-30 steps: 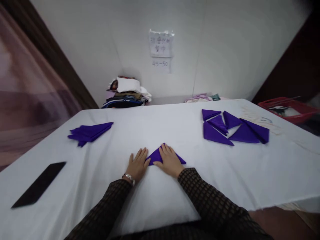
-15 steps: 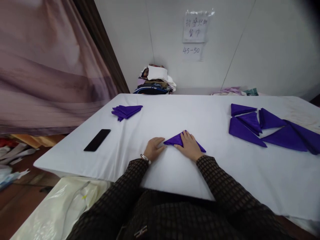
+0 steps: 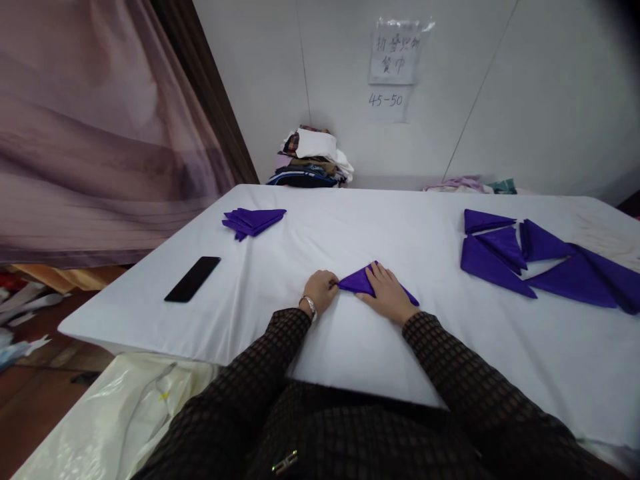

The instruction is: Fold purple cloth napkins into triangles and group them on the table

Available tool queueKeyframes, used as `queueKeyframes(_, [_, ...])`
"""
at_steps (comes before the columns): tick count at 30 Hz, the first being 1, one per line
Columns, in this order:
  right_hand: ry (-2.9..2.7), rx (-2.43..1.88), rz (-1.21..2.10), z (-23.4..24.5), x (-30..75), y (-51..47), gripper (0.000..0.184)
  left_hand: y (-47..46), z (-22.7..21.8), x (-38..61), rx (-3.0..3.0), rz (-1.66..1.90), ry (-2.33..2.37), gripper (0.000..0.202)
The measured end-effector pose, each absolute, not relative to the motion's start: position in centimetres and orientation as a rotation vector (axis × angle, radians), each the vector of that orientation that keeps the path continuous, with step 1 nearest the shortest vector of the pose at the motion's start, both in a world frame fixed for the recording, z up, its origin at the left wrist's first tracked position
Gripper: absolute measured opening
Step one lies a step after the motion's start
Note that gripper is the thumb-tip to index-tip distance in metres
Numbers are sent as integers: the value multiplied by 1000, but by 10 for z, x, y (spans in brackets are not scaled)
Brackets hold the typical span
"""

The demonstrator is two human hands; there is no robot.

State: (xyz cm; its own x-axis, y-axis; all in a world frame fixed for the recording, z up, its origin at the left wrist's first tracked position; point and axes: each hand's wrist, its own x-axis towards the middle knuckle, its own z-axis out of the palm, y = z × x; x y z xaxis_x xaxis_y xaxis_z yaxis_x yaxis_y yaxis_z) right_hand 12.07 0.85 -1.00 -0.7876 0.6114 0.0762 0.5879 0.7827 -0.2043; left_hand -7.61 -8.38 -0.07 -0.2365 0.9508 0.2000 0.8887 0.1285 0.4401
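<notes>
A purple cloth napkin [image 3: 356, 281], folded into a triangle, lies on the white-covered table [image 3: 360, 353] in front of me. My left hand [image 3: 321, 291] pinches its left corner between thumb and fingers. Flat on top of the napkin rests my right hand [image 3: 387, 293], fingers stretched out, covering part of its middle and right side. The napkin's far point and its right corner show past that hand.
Several folded purple napkins [image 3: 495, 267] lie at the right, and a fanned purple napkin [image 3: 254, 221] at the far left. A black phone [image 3: 193, 279] lies at the left. Behind the table stands a pile of clothes [image 3: 313, 157]; a curtain [image 3: 100, 133] hangs at left.
My left hand has closed from loosely spread fingers into a pinch on the napkin's left corner. The right hand stays flat on the cloth. The view has shifted slightly.
</notes>
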Motion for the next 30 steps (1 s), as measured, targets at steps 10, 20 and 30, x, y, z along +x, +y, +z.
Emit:
queueKeyframes(10, [-2817,-962,241,-9,120,4,81,-88,-2,-85,1875,793,2162,12])
queueKeyframes(20, [-2770,-903,238,-12,120,4,72,-79,18,-43,2372,616,1802,51])
queueKeyframes(30, [-2729,-855,335,-8,123,7,80,-60,-24,-46,2473,339,1866,76])
